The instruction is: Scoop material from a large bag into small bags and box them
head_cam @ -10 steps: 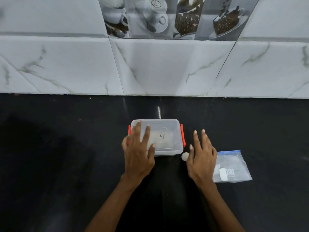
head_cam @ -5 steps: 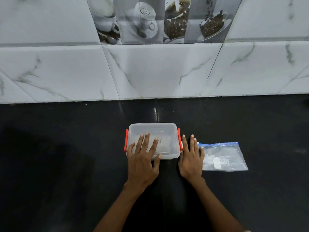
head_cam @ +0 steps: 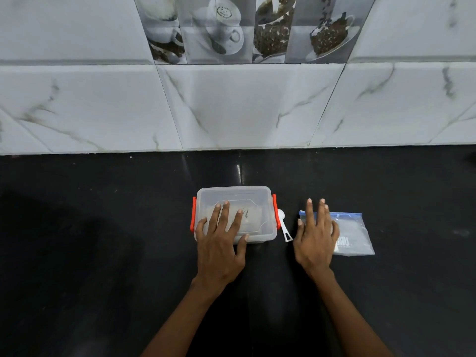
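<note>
A clear plastic box (head_cam: 255, 199) with a lid and orange side clips stands on the black counter; something pale shows dimly inside. My left hand (head_cam: 220, 243) lies flat on its lid, fingers spread. A small white scoop (head_cam: 283, 226) lies just right of the box. Further right lies a clear zip bag (head_cam: 354, 235) with a blue seal strip and pale contents. My right hand (head_cam: 315, 237) rests flat over the bag's left part, fingers apart, holding nothing.
The black counter (head_cam: 103, 240) stretches wide to both sides and toward me. A marble-patterned tiled wall (head_cam: 231, 106) rises right behind it, about a hand's length beyond the box.
My right hand has shifted right, from beside the box onto the zip bag, uncovering the white scoop. My left hand stays on the lid.
</note>
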Tool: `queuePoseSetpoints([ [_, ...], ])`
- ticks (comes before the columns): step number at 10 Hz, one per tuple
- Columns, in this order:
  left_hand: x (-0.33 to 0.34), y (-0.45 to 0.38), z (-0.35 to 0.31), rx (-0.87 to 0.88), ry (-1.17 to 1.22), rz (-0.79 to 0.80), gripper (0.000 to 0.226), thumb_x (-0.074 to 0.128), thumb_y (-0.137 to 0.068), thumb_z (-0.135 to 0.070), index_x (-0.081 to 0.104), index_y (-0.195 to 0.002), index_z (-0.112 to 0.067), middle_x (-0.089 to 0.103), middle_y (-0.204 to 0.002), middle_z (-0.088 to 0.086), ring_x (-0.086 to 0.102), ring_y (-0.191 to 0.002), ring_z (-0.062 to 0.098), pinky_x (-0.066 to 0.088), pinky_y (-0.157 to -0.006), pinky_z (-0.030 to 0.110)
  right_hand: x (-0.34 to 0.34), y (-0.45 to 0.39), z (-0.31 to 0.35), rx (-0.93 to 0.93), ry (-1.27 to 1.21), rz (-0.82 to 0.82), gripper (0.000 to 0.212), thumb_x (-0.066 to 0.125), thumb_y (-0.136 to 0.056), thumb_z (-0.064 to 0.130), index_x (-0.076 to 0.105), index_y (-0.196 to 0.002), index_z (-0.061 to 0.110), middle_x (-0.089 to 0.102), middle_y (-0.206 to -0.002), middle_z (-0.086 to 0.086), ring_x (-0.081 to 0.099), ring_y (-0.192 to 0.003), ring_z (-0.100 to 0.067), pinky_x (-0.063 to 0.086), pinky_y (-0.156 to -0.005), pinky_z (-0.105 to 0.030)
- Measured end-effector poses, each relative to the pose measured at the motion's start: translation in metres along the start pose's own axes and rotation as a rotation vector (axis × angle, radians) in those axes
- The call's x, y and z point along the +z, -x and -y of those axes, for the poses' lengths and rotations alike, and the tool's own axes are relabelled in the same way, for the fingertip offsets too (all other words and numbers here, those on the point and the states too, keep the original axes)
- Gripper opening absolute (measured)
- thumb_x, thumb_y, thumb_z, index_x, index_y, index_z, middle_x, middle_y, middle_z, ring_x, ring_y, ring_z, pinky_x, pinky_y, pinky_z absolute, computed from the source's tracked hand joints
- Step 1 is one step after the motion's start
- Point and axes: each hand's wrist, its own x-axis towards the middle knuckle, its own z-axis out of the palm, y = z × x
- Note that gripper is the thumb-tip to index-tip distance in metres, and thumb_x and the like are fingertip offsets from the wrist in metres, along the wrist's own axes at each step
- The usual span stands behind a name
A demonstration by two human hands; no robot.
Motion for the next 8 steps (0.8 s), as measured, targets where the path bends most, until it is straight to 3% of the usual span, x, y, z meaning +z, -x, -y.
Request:
queuePoseSetpoints([
  [2,0.000,-0.001,-0.001,0.017,-0.019,0.002,0.061,0.044,-0.094,-0.053,0.046,-0.150,-0.028,0.033,-0.164,0.005,0.028,-0.152,0.026,0.025,-0.120,0.057,0.015,-0.004,-0.022,0.086,0.086,0.184,0.064,0.025,-0.105,0.052,0.013,-0.162,0.028,0.008,-0.170,-0.010,0.004,-0.157,-0.026,0.012,-0.123,-0.056],
  [4,-0.003,-0.001,-0.002,0.009,-0.018,0.028,0.061,0.043,-0.094,-0.053,0.046,-0.150,-0.029,0.033,-0.164,0.004,0.028,-0.152,0.026,0.022,-0.120,0.055,0.012,-0.017,-0.013,0.061,0.095,0.231,0.064,0.023,-0.105,0.052,0.010,-0.162,0.027,0.004,-0.170,-0.009,0.000,-0.157,-0.025,0.008,-0.124,-0.055],
  [5,-0.006,-0.002,-0.003,0.010,-0.027,0.038,0.061,0.043,-0.094,-0.053,0.047,-0.149,-0.028,0.034,-0.163,0.005,0.029,-0.151,0.027,0.023,-0.120,0.056,0.007,-0.021,-0.006,0.050,0.098,0.214,0.064,0.021,-0.105,0.054,0.011,-0.162,0.027,0.004,-0.170,-0.009,-0.001,-0.157,-0.025,0.007,-0.124,-0.056],
  [7,-0.026,-0.016,-0.010,0.044,0.016,-0.011,0.061,0.040,-0.092,-0.048,0.057,-0.142,-0.017,0.047,-0.154,0.013,0.044,-0.143,0.030,0.029,-0.116,0.051,-0.032,-0.043,0.035,-0.085,0.013,-0.012,0.065,0.018,-0.102,0.052,0.019,-0.161,0.024,0.010,-0.170,-0.009,0.007,-0.157,-0.024,0.009,-0.124,-0.052],
  [8,-0.053,-0.041,-0.014,0.100,0.008,-0.068,0.063,0.038,-0.094,-0.041,0.046,-0.150,-0.013,0.037,-0.160,0.016,0.033,-0.149,0.031,0.026,-0.120,0.048,-0.064,-0.063,0.062,-0.185,0.026,-0.091,0.063,0.019,-0.104,0.047,0.017,-0.162,0.023,0.007,-0.170,-0.009,0.004,-0.157,-0.024,0.008,-0.125,-0.049],
])
